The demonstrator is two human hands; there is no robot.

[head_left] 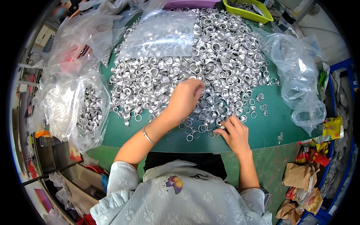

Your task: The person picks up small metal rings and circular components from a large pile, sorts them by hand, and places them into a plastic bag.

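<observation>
A broad heap of silver metal rings [150,71] covers the middle of the green table [277,120]. My left hand [186,96] is over the middle of the heap, its fingers curled together and pointing down to the right. What lies between those fingertips is hidden. At the near edge of the heap, my right hand [236,135] has thumb and fingers bent around a silver ring [220,125]. Several loose rings [193,134] lie on the table between my two hands. A clear flat plastic bag [157,35] rests on top of the far part of the heap.
At the left stands an open clear bag [103,112] with rings inside. Crumpled clear plastic [296,82] lies along the right side. A yellow-green basket [258,13] and a purple basket [191,3] are at the far edge. Blue shelving [326,176] with packages stands right of the table.
</observation>
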